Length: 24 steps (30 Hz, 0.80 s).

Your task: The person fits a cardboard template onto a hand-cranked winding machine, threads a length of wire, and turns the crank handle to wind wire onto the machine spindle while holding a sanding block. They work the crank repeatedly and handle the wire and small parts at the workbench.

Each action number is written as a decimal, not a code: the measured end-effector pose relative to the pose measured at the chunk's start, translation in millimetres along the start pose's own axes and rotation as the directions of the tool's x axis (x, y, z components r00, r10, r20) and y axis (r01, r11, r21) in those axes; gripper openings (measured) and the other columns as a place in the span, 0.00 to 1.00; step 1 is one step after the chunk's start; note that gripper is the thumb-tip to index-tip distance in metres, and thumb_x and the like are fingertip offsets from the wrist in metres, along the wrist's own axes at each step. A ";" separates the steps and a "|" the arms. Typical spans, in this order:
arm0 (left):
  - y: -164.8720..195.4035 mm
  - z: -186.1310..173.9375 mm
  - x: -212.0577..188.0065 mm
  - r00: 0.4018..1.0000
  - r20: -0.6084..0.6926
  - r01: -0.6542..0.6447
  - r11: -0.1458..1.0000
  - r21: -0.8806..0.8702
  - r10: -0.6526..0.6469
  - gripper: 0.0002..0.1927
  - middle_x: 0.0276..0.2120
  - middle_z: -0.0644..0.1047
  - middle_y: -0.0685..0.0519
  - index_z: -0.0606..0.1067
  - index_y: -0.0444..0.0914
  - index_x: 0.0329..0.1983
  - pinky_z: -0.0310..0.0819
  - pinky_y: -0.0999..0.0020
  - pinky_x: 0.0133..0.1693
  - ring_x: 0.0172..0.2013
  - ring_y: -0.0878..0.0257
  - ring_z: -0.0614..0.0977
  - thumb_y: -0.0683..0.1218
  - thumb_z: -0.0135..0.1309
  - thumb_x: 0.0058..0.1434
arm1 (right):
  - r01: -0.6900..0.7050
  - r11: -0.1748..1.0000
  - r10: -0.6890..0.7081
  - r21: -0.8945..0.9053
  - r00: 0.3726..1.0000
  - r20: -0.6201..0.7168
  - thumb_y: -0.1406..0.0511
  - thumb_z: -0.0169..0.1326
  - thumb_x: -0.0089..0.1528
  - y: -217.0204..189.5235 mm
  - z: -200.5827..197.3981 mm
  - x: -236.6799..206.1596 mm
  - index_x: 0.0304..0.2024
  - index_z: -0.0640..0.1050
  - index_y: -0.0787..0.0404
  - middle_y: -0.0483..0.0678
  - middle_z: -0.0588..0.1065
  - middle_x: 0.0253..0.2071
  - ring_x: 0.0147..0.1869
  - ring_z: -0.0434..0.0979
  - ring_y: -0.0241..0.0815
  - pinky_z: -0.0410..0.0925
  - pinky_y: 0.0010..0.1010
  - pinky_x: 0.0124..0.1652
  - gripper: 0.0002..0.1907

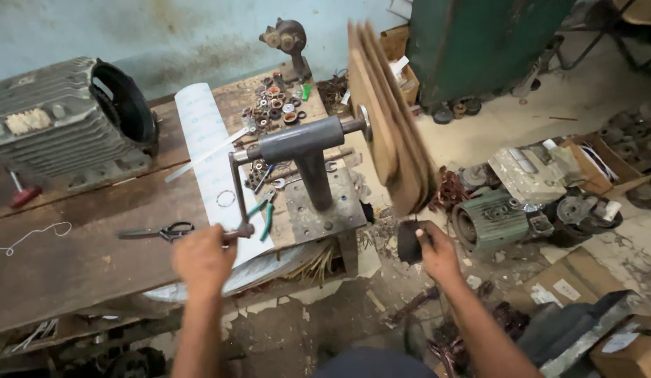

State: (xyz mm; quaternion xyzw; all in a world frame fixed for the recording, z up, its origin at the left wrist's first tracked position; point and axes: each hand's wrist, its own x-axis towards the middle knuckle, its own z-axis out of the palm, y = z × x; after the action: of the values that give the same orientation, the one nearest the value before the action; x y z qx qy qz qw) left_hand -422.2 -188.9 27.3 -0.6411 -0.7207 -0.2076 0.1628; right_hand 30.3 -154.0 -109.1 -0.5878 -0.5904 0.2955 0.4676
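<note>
Cranking: our left hand (203, 259) clenched the winder's crank handle (239, 231).
Guiding: our right hand (432, 253) gripped a dark pad (408, 242).
Risk: we judged the blurred wooden former (388, 112) could strike our knuckles.

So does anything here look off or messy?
Yes. The wooden former on the winder is smeared by motion blur as the left hand grips the crank. Motor parts and scraps litter the floor.

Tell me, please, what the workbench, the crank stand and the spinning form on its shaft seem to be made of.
Workbench: wood, bare and worn; dark boards with visible grain.
Crank stand: metal, probably steel, dull grey paint, bolted base plate.
Spinning form: looks like brown wooden or fibreboard plates; motion blur leaves this uncertain.
</note>
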 end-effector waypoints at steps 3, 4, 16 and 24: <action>-6.5 -53.3 67.6 0.893 -0.408 -0.114 0.972 0.208 0.192 0.13 0.24 0.69 0.51 0.67 0.44 0.24 0.63 0.51 0.38 0.30 0.50 0.73 0.48 0.62 0.48 | 0.090 0.994 -0.092 -0.069 0.996 -0.021 0.63 0.52 0.68 -1.4 -4.8 3.9 0.48 0.76 0.63 0.57 0.77 0.36 0.39 0.78 0.48 0.70 0.36 0.42 0.11; -11.1 -59.4 101.8 0.831 -0.505 -0.127 0.963 0.237 0.234 0.09 0.26 0.69 0.51 0.70 0.43 0.28 0.64 0.55 0.40 0.31 0.52 0.73 0.46 0.60 0.51 | 0.145 0.986 -0.149 -0.078 0.988 -0.041 0.63 0.52 0.68 -0.9 -5.4 4.4 0.49 0.76 0.64 0.57 0.77 0.38 0.40 0.78 0.47 0.69 0.36 0.43 0.11; 4.3 96.4 96.9 0.985 0.160 -0.080 0.992 0.093 0.065 0.31 0.48 0.77 0.43 0.76 0.39 0.51 0.57 0.37 0.65 0.55 0.41 0.75 0.59 0.67 0.48 | 0.041 0.995 -0.043 -0.096 0.999 -0.013 0.62 0.53 0.67 11.8 0.5 -17.5 0.45 0.76 0.62 0.56 0.76 0.32 0.36 0.75 0.46 0.69 0.37 0.40 0.10; -2.3 -49.3 60.1 0.875 -0.462 -0.102 0.988 0.116 0.145 0.11 0.24 0.69 0.50 0.69 0.43 0.22 0.63 0.51 0.37 0.31 0.48 0.72 0.48 0.61 0.44 | 0.040 0.999 -0.039 -0.037 0.999 0.031 0.62 0.50 0.69 10.6 -8.6 -20.1 0.46 0.75 0.62 0.56 0.77 0.36 0.40 0.78 0.50 0.70 0.37 0.44 0.11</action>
State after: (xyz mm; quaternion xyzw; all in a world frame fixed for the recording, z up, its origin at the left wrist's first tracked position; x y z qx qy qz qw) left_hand -433.5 -162.7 99.6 -0.6087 -0.6258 -0.3138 0.3734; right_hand 39.9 -173.9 -119.4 -0.5801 -0.6144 0.2839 0.4531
